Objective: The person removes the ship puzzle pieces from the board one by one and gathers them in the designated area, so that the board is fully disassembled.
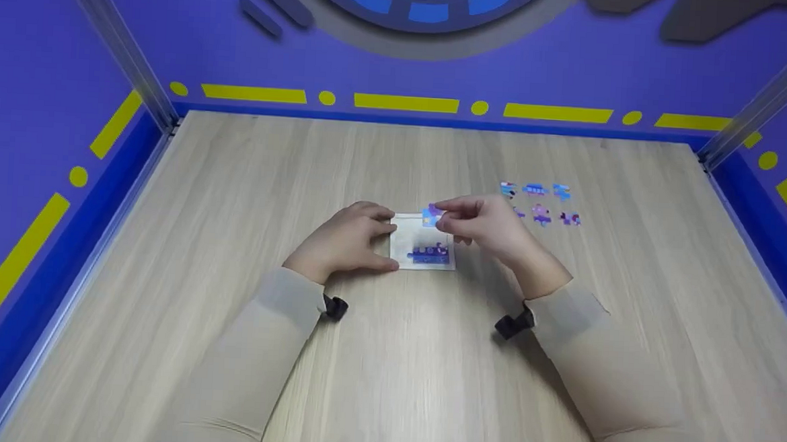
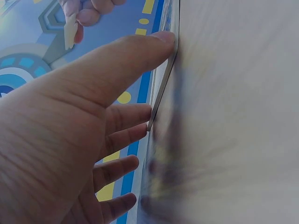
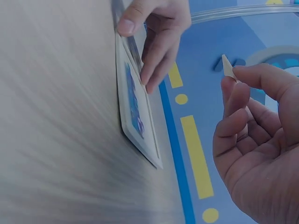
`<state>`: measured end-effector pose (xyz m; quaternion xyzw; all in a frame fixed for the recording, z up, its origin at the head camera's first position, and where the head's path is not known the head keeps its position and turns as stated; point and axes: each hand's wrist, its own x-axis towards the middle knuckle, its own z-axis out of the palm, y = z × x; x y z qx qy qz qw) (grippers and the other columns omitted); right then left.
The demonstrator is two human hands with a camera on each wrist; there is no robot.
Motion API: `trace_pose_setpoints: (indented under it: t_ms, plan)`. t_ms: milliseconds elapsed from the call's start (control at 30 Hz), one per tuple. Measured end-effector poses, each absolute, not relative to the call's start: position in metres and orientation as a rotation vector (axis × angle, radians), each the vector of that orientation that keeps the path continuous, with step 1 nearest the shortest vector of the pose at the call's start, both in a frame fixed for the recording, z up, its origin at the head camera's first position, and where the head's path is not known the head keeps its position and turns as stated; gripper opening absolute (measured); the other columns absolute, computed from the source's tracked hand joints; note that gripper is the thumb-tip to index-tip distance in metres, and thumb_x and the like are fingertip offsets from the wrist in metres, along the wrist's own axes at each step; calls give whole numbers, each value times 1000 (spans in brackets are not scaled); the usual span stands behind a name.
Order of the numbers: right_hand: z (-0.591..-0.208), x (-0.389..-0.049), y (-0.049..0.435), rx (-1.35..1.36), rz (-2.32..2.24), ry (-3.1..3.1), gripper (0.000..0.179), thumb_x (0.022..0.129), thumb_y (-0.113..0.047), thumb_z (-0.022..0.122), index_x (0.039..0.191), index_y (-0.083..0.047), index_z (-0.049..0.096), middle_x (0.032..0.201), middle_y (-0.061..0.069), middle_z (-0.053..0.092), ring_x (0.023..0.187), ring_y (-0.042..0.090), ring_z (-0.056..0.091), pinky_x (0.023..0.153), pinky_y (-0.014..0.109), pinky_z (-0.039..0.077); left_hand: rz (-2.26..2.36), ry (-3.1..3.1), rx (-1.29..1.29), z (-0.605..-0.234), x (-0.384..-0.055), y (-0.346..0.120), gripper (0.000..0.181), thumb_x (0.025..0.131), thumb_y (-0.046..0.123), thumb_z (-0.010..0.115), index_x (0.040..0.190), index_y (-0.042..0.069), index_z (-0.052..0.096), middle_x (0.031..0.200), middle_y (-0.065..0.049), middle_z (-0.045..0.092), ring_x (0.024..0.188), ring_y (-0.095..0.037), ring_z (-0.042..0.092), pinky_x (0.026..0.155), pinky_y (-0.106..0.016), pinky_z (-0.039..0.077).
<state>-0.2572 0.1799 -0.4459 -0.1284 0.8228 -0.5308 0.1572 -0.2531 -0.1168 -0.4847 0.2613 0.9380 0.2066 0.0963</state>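
Note:
A small white puzzle tray (image 1: 402, 240) lies on the table, with a joined blue and purple picture section (image 1: 430, 254) in its near right part. My left hand (image 1: 349, 239) rests at the tray's left side, thumb at the near corner and fingertips at the far one, fingers nearly straight in the left wrist view. Over the tray's far right part, my right hand (image 1: 491, 227) pinches a blue and purple jigsaw piece (image 1: 429, 217) between thumb and index finger. In the right wrist view the piece (image 3: 227, 66) appears edge-on, raised above the tray.
Several loose jigsaw pieces (image 1: 535, 189) lie in two rows beyond my right hand, one partly hidden by it. The wooden table (image 1: 386, 355) is bounded by blue panels with yellow marks (image 1: 406, 103) at the back and sides.

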Motion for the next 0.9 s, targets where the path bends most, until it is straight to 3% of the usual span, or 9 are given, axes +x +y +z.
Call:
trace_pose_setpoints:
  t_ms: [433,900]
  plan:
    - [-442,-258,221,-210,-1522,2349,40,106,-21,81,144,-8,78,99,-2,73,82,14,60,74,23,54,609,2773,776,-485,-252,-116,83,92,53,92,157,9,68,174,-6,55,168,-31,42,143,-47,32]
    - [-445,-259,273,-223,-1577,2350,41,104,-8,80,142,6,73,98,-8,79,71,8,59,63,22,49,613,2776,776,-484,-253,-118,82,91,53,92,157,9,68,174,-6,55,169,-31,41,143,-48,32]
